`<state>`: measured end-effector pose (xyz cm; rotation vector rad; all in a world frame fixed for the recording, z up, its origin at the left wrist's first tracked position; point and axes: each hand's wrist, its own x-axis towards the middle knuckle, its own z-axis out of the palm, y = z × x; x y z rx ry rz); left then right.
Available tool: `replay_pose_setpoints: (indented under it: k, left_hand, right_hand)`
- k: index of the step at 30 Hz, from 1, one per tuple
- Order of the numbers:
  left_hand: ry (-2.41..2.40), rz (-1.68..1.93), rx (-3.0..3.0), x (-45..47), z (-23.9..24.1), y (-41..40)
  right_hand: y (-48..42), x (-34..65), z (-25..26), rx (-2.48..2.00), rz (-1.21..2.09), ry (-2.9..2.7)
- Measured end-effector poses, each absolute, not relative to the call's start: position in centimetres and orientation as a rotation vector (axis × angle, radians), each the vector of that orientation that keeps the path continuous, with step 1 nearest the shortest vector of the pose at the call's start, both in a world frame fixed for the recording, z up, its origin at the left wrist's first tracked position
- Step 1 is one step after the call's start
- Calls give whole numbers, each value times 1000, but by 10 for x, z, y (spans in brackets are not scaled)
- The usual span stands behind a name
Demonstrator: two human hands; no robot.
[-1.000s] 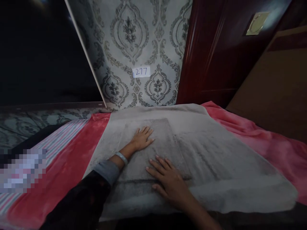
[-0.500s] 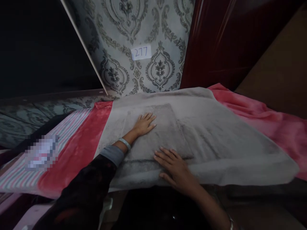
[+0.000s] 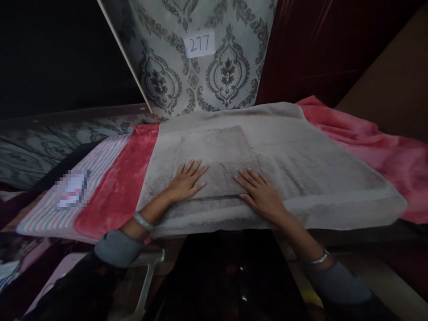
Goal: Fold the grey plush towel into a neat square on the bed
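Note:
A folded square of grey plush cloth [image 3: 219, 145] lies flat on a larger grey fleece blanket [image 3: 337, 178]. My left hand [image 3: 187, 182] rests palm down on its near left part, fingers spread. Across from it, my right hand [image 3: 262, 196] lies flat over the near right corner, touching both the square and the blanket beneath. Neither hand grips anything. The palms hide parts of the square's near corners.
Red plush fabric [image 3: 117, 178] and a striped cloth [image 3: 100, 156] lie to the left, with a pixelated item [image 3: 72, 189] on top. Pink fabric [image 3: 368, 138] bunches at the right. Behind stand a patterned wall with a "277" paper [image 3: 199, 43] and a dark screen [image 3: 67, 53].
My left hand has slid from the middle of the folded square toward me and left. My right hand has shifted right along the near side. The view has tilted down.

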<state>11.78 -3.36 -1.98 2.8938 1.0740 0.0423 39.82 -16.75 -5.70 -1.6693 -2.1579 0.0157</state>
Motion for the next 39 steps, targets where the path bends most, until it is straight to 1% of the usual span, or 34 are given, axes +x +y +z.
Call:
replay_pose_setpoints:
  k: [3, 6, 9, 12, 15, 18, 22, 25, 31, 35, 39]
  left_hand:
    - [1128, 95, 2888, 92, -27, -55]
    - [1226, 185, 2848, 82, -27, -72]
    - [1345, 320, 2814, 93, -21, -86]
    - [1296, 455, 2840, 123, -16, -99]
    - [1204, 472, 2896, 156, -19, -109]
    - [1252, 460, 2929, 173, -29, -117]
    - [1287, 523, 2940, 172, -40, -120]
    - [1291, 587, 2934, 169, -43, -120]
    - [1274, 644, 2955, 168, -44, -119]
    - [1274, 664, 2973, 166, -47, -118]
    - [1261, 649, 3012, 164, -49, -118]
  right_hand:
    - [-177, 400, -72, -1690, 27, -2103]
    - [-189, 403, -75, -1676, 43, -2004]
    - [-193, 407, -62, -1637, 64, -1936]
    - [-181, 404, -39, -1592, 43, -1920]
    - [-157, 395, -26, -1562, 5, -1982]
    - [-135, 387, -32, -1650, 43, -2118]
    - [-127, 389, -45, -1742, 136, -2258]
    - [-120, 397, -40, -1733, 178, -2289]
    - [-58, 404, -24, -1790, 50, -2236]
    - [-6, 406, -23, -1869, 68, -2289]
    - [30, 419, -23, -1974, 138, -2229]
